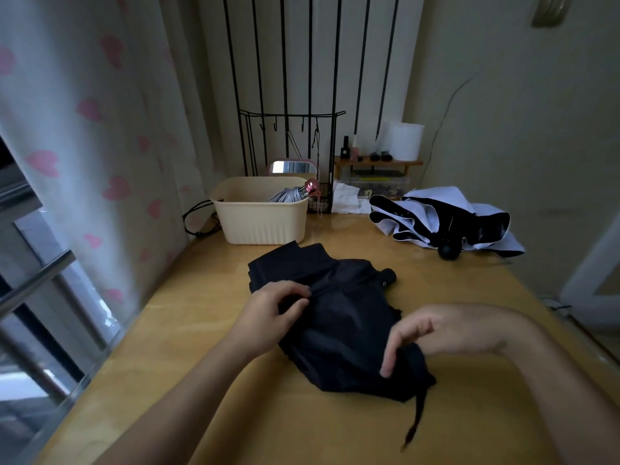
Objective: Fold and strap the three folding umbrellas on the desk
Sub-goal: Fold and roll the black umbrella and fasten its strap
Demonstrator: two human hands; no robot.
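Note:
A black folding umbrella [339, 317] lies loosely collapsed in the middle of the wooden desk [201, 364], its handle [388, 277] pointing away and its strap [416, 417] trailing toward me. My left hand [268, 317] pinches a fold of its fabric on the left side. My right hand [432, 333] hovers over the near right part of the canopy, fingers apart and curved down, fingertips at the cloth. A white-and-black umbrella [446, 219] lies crumpled at the far right with a round black handle [449, 250]. A silver umbrella with a pink handle [302, 192] sits in the cream basket [261, 219].
Behind the basket stand a small mirror [291, 167], a black wire rack [292, 142] and a wooden shelf [379, 162] with bottles and a paper roll [406, 141]. A curtain with pink hearts [84, 146] hangs left. A black cable [198, 216] lies beside the basket.

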